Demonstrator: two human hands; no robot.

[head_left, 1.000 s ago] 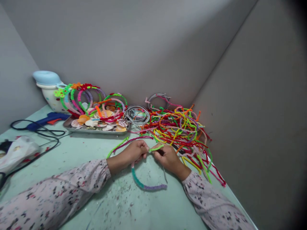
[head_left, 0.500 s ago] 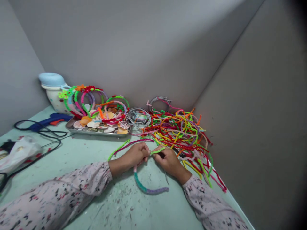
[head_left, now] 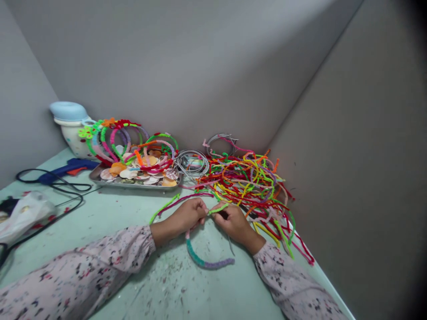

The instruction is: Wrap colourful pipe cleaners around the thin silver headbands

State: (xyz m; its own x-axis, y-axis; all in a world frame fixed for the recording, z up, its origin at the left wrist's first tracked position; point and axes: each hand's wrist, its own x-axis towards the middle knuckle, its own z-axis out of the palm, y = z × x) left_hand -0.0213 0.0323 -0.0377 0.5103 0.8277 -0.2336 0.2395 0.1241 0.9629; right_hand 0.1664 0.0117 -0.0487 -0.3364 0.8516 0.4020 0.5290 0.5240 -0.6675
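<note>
In the head view, a shallow metal tray (head_left: 100, 177) sits on the pale green bench (head_left: 110, 213) and serves as the landmark: it holds a spread of seashells (head_left: 147, 171) in orange, cream and patterned tones, and a row of finished headbands (head_left: 116, 138) wrapped in bright fuzzy wire stands up out of it. Just behind the tray's left end is a white pot with a light blue lid (head_left: 68, 122), its contents hidden. Left of the tray lies a blue glue gun (head_left: 65, 168) with a black cord (head_left: 56, 202) looping forward, and farther left a clear plastic bag (head_left: 25, 213). Just right of the tray is a coil of bare metal headbands (head_left: 191, 162), and beyond it a large loose heap of pipe cleaners (head_left: 250, 182) in red, yellow, green and orange. No writing or brand can be read anywhere. In front of the tray's right end, the left hand (head_left: 187, 215) is closed around one end of a partly wrapped headband (head_left: 203, 262), whose teal and purple arc lies on the bench toward the person. The right hand (head_left: 233, 220) is closed too, pinching a green pipe cleaner (head_left: 218, 207) that runs across to the left hand's fingertips. Both forearms wear patterned sleeves (head_left: 100, 262), and small scraps of fuzz dot the bench around them.
</note>
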